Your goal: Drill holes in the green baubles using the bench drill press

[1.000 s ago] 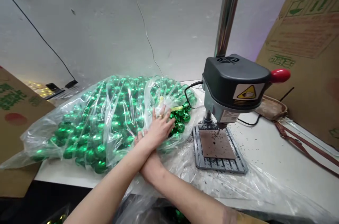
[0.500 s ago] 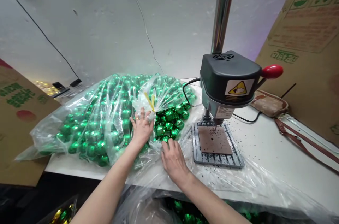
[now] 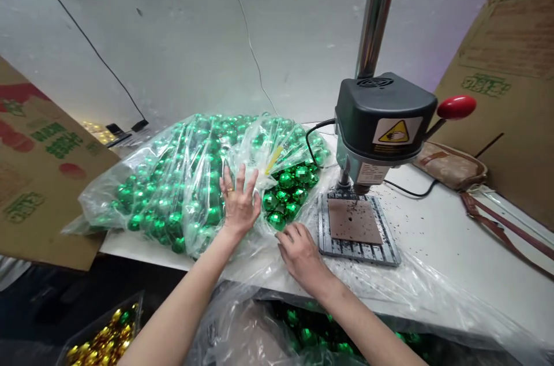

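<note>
The bag (image 3: 206, 152) is lying open on the table (image 3: 441, 213), most green balls (image 3: 285, 180) sitting inside. The left hand (image 3: 239, 205) is resting spread on it, holding nothing; the right hand (image 3: 302, 254) is resting curled beside it, grip unclear.

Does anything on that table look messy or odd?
Yes: dark crumbs lie scattered around the drill press, over its base plate and the white table, looking unswept. The strapped bag nearby seems odd beside a machine.
</note>
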A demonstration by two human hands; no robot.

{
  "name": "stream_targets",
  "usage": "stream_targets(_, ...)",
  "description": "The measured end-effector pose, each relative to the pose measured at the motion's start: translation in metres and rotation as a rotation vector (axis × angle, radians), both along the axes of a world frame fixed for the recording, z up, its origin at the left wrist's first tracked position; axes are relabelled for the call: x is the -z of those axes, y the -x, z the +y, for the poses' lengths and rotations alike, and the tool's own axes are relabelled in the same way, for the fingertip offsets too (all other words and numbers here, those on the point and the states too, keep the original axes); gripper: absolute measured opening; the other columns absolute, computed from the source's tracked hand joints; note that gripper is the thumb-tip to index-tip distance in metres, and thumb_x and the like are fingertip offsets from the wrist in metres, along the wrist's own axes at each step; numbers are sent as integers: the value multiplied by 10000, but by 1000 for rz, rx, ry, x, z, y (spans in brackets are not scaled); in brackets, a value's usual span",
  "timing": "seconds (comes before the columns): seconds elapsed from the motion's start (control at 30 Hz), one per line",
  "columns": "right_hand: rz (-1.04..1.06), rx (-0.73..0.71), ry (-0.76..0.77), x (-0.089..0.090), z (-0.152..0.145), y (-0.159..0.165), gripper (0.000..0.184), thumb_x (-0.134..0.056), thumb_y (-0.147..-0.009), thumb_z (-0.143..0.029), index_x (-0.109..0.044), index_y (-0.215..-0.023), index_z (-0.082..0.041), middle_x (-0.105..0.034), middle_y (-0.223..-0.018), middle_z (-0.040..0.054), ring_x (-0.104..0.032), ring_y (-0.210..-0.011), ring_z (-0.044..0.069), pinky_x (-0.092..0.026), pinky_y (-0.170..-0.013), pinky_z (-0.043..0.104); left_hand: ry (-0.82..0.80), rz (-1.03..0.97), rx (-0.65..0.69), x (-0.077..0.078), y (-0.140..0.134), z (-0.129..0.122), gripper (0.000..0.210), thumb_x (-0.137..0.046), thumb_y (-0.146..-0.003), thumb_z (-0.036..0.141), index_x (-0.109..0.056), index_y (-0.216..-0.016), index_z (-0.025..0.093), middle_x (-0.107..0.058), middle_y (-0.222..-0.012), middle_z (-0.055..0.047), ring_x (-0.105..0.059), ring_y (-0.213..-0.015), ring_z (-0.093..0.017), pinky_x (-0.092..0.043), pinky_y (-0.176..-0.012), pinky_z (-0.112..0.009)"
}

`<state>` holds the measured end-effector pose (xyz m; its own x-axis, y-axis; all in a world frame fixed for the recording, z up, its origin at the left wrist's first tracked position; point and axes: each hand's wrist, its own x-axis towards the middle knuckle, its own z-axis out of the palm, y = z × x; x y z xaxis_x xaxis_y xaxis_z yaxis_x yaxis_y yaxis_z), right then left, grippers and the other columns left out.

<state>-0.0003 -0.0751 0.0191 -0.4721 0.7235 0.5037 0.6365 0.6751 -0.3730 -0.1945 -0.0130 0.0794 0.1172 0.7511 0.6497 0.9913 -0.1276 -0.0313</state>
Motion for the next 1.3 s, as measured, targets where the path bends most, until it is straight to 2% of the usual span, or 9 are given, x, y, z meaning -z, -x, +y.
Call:
stream_targets(0.17, 6, -123, 12, -18, -8, -40, 202, -479, -953, -177, -645, -1064, -208, -646, -980, 62, -555, -996, 155, -507, -895, 311, 134, 300, 554, 14, -35, -11, 443, -507, -892, 134, -652, -1283, 285, -601, -1456, -98, -460, -1458, -304, -361, -1212, -594)
stream_targets(0.37, -92, -300, 82, -39, -25, -119, 166, -549, -938, -223, -700, -992, -269, -688, -796, -2, -638, -743, 100, -530, -651, 234, 341, 177, 113, 37, -38, 4, 411, -539, -964, 366, -628, -1328, 200, -609, -1415, -181, -523, -1370, -393, -430, -1106, -627)
stream_targets(0.47, 17, -290, 205, -64, -20, -171, 214, -533, -958, -247, -717, -1064, -269, -773, -886, 16, -723, -781, 85, -587, -685, 207, 235, 126, 178, 40, -41, 3, 342, -520, -975, 329, -678, -1251, 205, -659, -1331, -160, -556, -1326, -359, -453, -1103, -560)
stream_targets(0.6, 399, 31, 228, -120, -6, -217, 190, -635, -900, -394, -746, -1041, -331, -740, -716, 16, -687, -638, 87, -578, -616, 257, 164, 113, 360, 28, -76, 18, 347, -485, -945, 160, -687, -1220, 223, -678, -1273, -128, -604, -1227, -285, -488, -1088, -471)
stream_targets(0.73, 814, 362, -29, -174, 9, -214, 218, -659, -867, -407, -755, -1008, -269, -722, -820, 20, -659, -719, 55, -513, -697, 350, 327, 249, 356, 15, -117, 61, 630, -504, -826, 3, -557, -1406, 242, -490, -1535, -124, -460, -1389, -369, -467, -1068, -542)
stream_targets(0.87, 931, 368, -133, -196, 42, -203, 419, -598, -851, -477, -710, -1157, -213, -722, -986, 7, -669, -869, 73, -492, -784, 333, 510, 284, 359, 3, -130, 91, 503, -561, -812, 22, -628, -1281, 190, -618, -1312, -163, -554, -1242, -352, -482, -1001, -483)
stream_targets(1.07, 1103, 102, 61, -205, 92, -196, 226, -698, -828, -357, -660, -998, -211, -654, -812, -24, -641, -704, 59, -557, -673, 239, 375, -585, 360, -5, -129, 51, 425, -697, -858, 322, -593, -1253, 205, -649, -1166, -126, -594, -1118, -317, -468, -999, -474)
stream_targets(1.2, 1134, 20, 158, -219, 101, -185, 138, -637, -881, -312, -616, -881, -176, -615, -703, -31, -562, -550, 41, -480, -526, 198, 733, -1528, 618, 16, -148, 6, 483, -675, -872, 545, -570, -1241, 251, -676, -1066, -51, -671, -922, -213, -570, -862, -421)
stream_targets(1.3, 1112, 18, 110, -227, 105, -181, 201, -645, -888, -329, -618, -787, -158, -582, -639, -34, -521, -508, 30, -437, -483, 181, 827, -1817, 621, 33, -162, -7, 571, -814, -754, 532, -569, -1175, 235, -689, -1014, -34, -683, -879, -182, -594, -812, -380)
